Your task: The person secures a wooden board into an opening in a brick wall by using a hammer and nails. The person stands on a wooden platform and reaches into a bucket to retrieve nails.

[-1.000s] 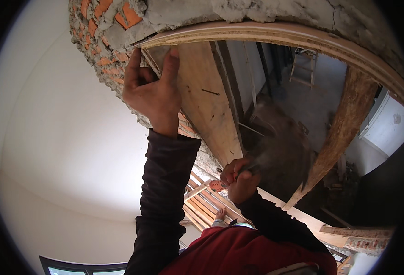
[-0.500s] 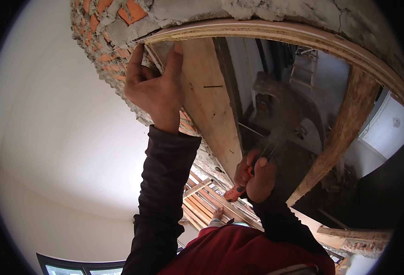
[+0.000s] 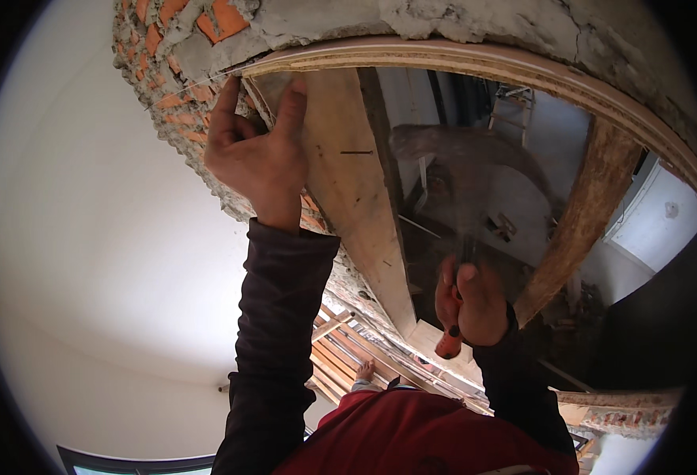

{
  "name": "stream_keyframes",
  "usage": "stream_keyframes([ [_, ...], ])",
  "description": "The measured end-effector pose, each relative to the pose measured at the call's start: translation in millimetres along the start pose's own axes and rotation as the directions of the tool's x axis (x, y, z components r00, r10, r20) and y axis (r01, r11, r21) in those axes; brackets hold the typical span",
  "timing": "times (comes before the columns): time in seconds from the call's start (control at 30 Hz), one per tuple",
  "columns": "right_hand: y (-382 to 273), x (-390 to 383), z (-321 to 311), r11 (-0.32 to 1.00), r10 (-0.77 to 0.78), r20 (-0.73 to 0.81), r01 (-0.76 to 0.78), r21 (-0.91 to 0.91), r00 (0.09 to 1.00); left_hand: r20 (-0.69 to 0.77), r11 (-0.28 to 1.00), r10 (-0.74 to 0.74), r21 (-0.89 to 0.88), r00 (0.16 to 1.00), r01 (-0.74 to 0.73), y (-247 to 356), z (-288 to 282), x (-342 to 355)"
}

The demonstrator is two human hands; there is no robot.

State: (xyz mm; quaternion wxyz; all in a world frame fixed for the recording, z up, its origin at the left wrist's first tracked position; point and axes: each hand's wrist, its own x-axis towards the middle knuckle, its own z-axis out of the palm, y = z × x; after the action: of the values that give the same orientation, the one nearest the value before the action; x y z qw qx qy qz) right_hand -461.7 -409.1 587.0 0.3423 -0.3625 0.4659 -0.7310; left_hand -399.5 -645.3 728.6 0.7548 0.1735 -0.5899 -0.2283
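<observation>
Head view: both bare hands worked at an opening in a rough wall [image 3: 182,119].
Board [image 3: 348,190]: it lined the opening's left side, its far end against the curved rim [image 3: 443,54].
Left hand [image 3: 260,166]: my thumb lay on the board's inner face, my forefinger by its outer edge, probably to steady that corner; whether they squeezed, I couldn't tell.
Right hand [image 3: 479,305]: it was wrapped round the hammer [image 3: 448,343], red butt jutting out below my fist, a grip that I judged left the head free.
Hammer head: it was blurred over the opening, near the board's edge; contact was unclear.
Nails: one [image 3: 356,152] showed farther along the board, another [image 3: 387,263] nearer me.
Log [image 3: 582,214]: it slanted at the right, perhaps as a prop.
</observation>
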Motion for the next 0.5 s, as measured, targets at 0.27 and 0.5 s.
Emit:
stream_keyframes([
  [0.27,33.3,15.5,10.8,0.997,0.071,-0.082,-0.071,0.004,0.994,-0.008,1.0,-0.02,0.022,1.0,0.021,1.0,-3.4,3.3],
  [0.5,62.4,24.3,37.1,0.991,-0.089,-0.084,0.097,0.093,0.992,-0.002,0.999,-0.024,0.044,1.0,0.024,2.6,2.8,0.9],
])
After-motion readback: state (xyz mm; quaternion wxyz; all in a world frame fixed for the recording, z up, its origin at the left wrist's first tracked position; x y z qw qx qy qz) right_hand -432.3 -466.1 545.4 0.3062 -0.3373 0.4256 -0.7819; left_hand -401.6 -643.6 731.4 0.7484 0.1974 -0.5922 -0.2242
